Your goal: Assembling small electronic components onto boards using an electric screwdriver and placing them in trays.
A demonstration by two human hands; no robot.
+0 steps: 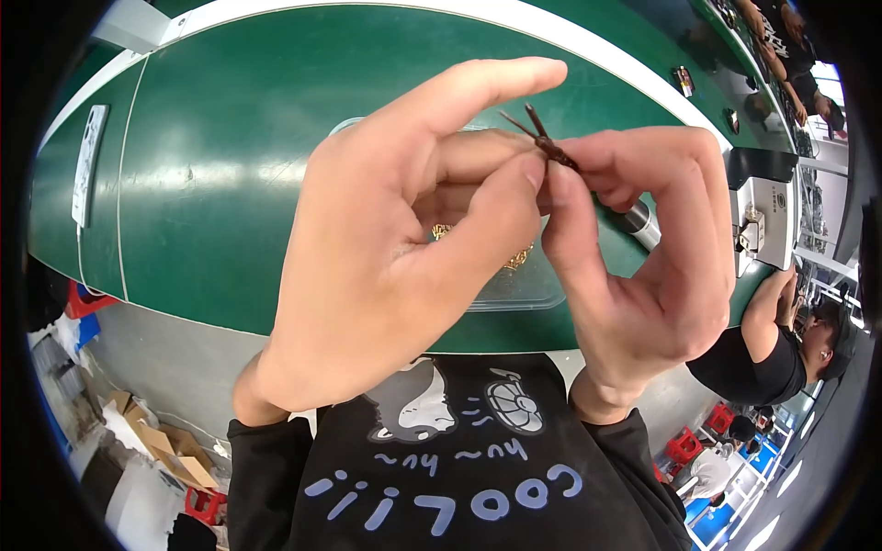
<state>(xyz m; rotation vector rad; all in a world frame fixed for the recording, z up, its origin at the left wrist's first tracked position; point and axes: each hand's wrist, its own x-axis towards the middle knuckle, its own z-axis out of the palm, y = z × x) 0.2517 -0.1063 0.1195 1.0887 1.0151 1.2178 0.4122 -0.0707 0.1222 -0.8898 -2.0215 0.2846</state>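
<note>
- The left hand (386, 248) is raised above the green table (230, 184), its thumb and curled fingers pinched on a small dark brown part (549, 147), with the forefinger stretched out straight above it.
- The right hand (643, 257) meets the left at the same part, thumb and forefinger clenched on its lower end; the two thumbs touch.
- The small dark brown part sits between the fingertips of both hands, above the table's near half; two thin prongs stick up and to the left from its top. What kind of piece it is cannot be told.
- A clear plastic tray (519, 289) lies on the table directly below the hands, mostly hidden by them; small gold-coloured pieces (519, 260) show inside it through the gap between the hands.
- A silver cylinder (640, 223) shows just behind the right hand, over the table's right part.
- A grey and white machine (763, 220) stands at the table's right end.
- A white flat strip (88, 163) lies near the table's left end, well apart from the hands.
- Another person in a black top (772, 354) sits beyond the table's right end.
</note>
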